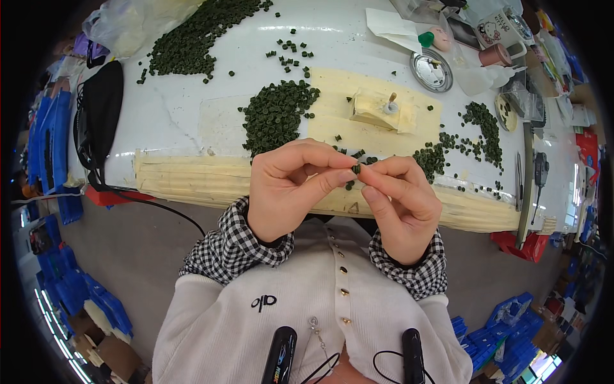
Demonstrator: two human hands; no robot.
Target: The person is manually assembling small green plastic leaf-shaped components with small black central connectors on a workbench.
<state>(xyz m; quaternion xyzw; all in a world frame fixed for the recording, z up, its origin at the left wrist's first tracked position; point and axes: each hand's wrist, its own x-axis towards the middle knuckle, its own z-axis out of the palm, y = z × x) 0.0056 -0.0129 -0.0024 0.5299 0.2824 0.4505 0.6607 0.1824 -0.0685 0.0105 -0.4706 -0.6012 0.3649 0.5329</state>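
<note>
Close together above the table's front edge, my two hands meet at a small dark green spool-shaped part (355, 169). My left hand (291, 185) pinches it between thumb and index finger. From the other side, the bent fingers of my right hand (403, 201) come up to the same part, their tips pressed close to it; whether they grip it too is hard to make out. Just beyond my left hand lies a pile of similar green parts (275, 115). Another scatter of green parts (432, 160) spreads beyond my right hand.
A tape-covered block with a small upright peg (391, 105) stands on yellow tape. A large heap of green parts (185, 41) lies far left, near a black face mask (102, 115). At right are a round metal tin (432, 70), tweezers (519, 179) and a dark hand tool (540, 176).
</note>
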